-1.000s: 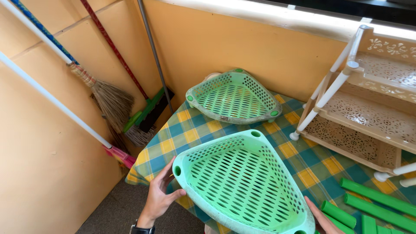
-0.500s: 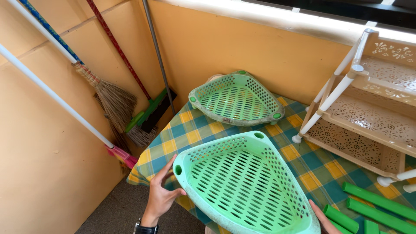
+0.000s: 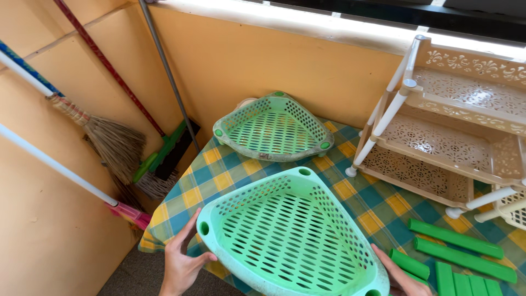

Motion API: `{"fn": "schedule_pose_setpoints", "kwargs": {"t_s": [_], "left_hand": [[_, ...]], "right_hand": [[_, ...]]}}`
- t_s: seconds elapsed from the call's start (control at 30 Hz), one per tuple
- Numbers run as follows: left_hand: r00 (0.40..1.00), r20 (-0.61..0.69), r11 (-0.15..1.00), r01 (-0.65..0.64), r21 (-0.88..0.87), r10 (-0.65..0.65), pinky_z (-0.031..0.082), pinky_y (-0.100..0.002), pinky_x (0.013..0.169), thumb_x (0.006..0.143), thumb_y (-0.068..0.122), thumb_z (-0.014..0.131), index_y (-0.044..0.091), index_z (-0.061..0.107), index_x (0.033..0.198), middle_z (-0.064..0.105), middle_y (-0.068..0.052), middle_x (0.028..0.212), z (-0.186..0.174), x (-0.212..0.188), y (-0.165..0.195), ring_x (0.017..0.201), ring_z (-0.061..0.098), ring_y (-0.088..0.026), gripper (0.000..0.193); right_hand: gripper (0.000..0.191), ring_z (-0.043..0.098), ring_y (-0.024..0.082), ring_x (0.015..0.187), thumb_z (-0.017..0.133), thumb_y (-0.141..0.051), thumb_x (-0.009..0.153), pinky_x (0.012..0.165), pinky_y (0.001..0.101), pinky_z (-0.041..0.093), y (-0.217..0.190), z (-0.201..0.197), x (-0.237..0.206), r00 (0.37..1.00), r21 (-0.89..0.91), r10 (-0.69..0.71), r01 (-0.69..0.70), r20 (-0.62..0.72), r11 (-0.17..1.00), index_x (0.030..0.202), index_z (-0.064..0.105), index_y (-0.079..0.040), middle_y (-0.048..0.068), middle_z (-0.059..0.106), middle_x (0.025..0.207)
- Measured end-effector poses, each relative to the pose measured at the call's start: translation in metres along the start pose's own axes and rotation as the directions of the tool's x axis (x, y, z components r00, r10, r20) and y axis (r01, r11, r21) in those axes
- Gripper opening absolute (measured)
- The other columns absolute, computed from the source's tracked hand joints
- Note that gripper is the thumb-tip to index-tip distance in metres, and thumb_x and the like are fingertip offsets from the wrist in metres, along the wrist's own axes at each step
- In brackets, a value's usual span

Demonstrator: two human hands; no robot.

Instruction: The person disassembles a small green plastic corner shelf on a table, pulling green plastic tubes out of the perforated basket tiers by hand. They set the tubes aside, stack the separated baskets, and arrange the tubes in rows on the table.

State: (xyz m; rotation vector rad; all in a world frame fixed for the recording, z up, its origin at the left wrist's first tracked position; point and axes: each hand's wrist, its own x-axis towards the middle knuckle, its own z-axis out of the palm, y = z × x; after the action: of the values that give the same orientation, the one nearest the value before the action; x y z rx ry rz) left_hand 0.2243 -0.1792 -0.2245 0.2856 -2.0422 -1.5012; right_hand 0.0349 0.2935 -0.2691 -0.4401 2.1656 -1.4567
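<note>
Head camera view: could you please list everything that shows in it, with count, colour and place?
Corner shelf tray: one, light green, slotted, near table edge, held at both sides.
Second corner shelf tray: one, light green, on the table by the wall.
Tablecloth: one, green, blue and yellow check, covering the table.
Tiered rack: one, beige with white posts, right side of the table.
Tubes: several, green, lying at lower right.
Straw broom: one, brown bristles, in the left corner.
Push broom: one, green head, leaning beside it.
Wall: orange, behind the table.
Left hand: on the near tray's left corner.
Right hand: on its right edge, partly out of view.
</note>
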Motion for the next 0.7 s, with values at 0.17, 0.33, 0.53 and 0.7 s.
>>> {"fn": "schedule_pose_setpoints", "kwargs": {"t_s": [0.17, 0.33, 0.53, 0.7], "left_hand": [[0.988, 0.042, 0.967, 0.154, -0.202, -0.149, 0.04, -0.048, 0.117, 0.055, 0.023, 0.096, -0.001, 0.039, 0.154, 0.059, -0.021, 0.147, -0.004, -0.011, -0.019, 0.135, 0.057, -0.03, 0.116], [0.991, -0.006, 0.962, 0.125, -0.244, -0.131, 0.044, -0.046, 0.114, 0.063, 0.014, 0.093, 0.001, 0.032, 0.158, 0.06, -0.023, 0.145, -0.002, -0.012, -0.022, 0.129, 0.062, -0.031, 0.113], [0.988, -0.037, 0.965, 0.135, -0.224, -0.147, 0.042, -0.044, 0.115, 0.068, 0.011, 0.089, 0.0, 0.032, 0.159, 0.061, -0.022, 0.145, -0.009, -0.004, -0.012, 0.132, 0.06, -0.028, 0.108], [0.997, -0.08, 0.979, -0.023, -0.205, 0.007, 0.038, -0.043, 0.118, 0.068, 0.012, 0.089, -0.004, 0.033, 0.159, 0.057, -0.023, 0.149, -0.011, 0.001, -0.001, 0.137, 0.056, -0.028, 0.108]], "right_hand": [[0.074, 0.066, 0.025, 0.132, 0.07, -0.008, 0.085, 0.112, 0.0443, 0.049, 0.001, 0.013, -0.007, 0.997, -0.012, -0.064, 0.063, -0.044, 0.998, 0.155, 0.046, -0.013, 0.01, 0.064, 0.148], [0.091, 0.07, 0.024, 0.131, 0.08, -0.015, 0.077, 0.104, 0.0451, 0.058, -0.012, 0.028, -0.019, 0.991, -0.071, -0.085, 0.078, -0.103, 0.994, 0.16, 0.045, -0.016, 0.008, 0.066, 0.144], [0.105, 0.077, 0.024, 0.115, 0.096, -0.013, 0.068, 0.097, 0.0435, 0.063, -0.046, 0.028, -0.009, 0.994, -0.134, -0.056, 0.043, -0.098, 0.99, 0.159, 0.045, -0.019, 0.009, 0.072, 0.128], [0.113, 0.078, 0.024, 0.112, 0.09, -0.01, 0.062, 0.1, 0.0414, 0.058, -0.073, 0.019, -0.011, 0.99, -0.091, -0.131, 0.126, -0.045, 0.988, 0.161, 0.036, -0.017, 0.011, 0.069, 0.131]]}}
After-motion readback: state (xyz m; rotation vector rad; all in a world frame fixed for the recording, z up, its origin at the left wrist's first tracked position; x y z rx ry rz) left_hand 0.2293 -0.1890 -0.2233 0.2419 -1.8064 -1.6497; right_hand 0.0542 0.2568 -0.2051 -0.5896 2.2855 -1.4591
